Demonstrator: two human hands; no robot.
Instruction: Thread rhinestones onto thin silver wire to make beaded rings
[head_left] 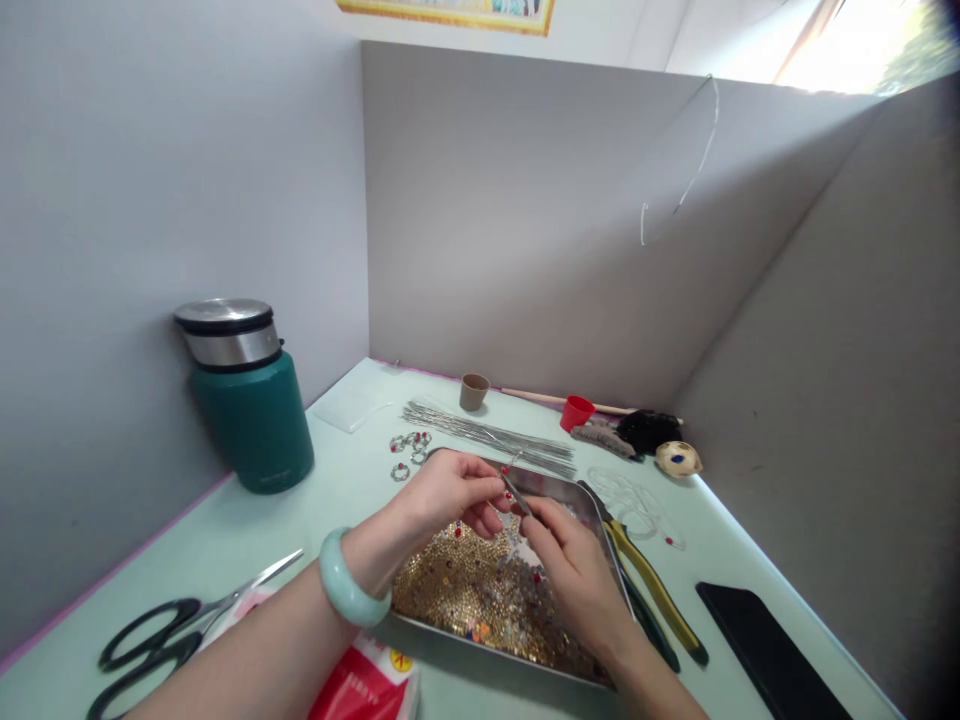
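Note:
My left hand (461, 490), with a pale green bangle (351, 580) at its wrist, pinches a small wire piece with red beads (505, 470). Close against it, my right hand (564, 545) grips a slim pointed metal tool (517, 493) that looks like tweezers. Its tip meets the beaded piece at my left fingertips. Both hands hover over a metal tray (510, 655) of gold and silvery beads, with a few red ones among them. Fingers partly hide the beaded piece.
Beyond the tray lie straight wires (487, 437) and several beaded rings (400, 472). Yellow-green pliers (652, 580) and a black phone-like slab (769, 650) lie right. A green bottle (255, 420), scissors (187, 630) and red packet (367, 685) are left and front. Cups (474, 392) stand behind.

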